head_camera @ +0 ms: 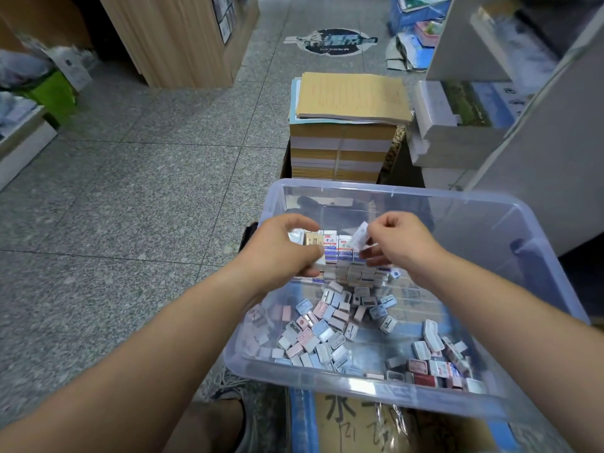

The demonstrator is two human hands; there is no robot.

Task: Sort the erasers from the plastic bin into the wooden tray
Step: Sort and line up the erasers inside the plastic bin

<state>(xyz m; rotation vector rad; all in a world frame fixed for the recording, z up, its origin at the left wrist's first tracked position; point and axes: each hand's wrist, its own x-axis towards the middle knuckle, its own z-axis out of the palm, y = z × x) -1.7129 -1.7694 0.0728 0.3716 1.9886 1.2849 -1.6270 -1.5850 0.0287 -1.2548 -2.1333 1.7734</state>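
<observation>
Two bare forearms enter from 6 o'clock, angled up into the clear plastic bin (pixel 359 385). Loose erasers (pixel 327 331) heaped at bin floor centre; second heap (pixel 434 364) at the bin's 5 o'clock. Left hand (pixel 281 256): palm down, fingers curled over the 9 o'clock end of the eraser row (pixel 341 248), thumb under, gripping it. Right hand (pixel 400 243): wrist cocked inward, thumb and forefinger pinching a small white piece (pixel 361 238) just above the row's 3 o'clock end; too blurred to identify. Paper stack (pixel 343 148) beyond the bin at 12 o'clock.
</observation>
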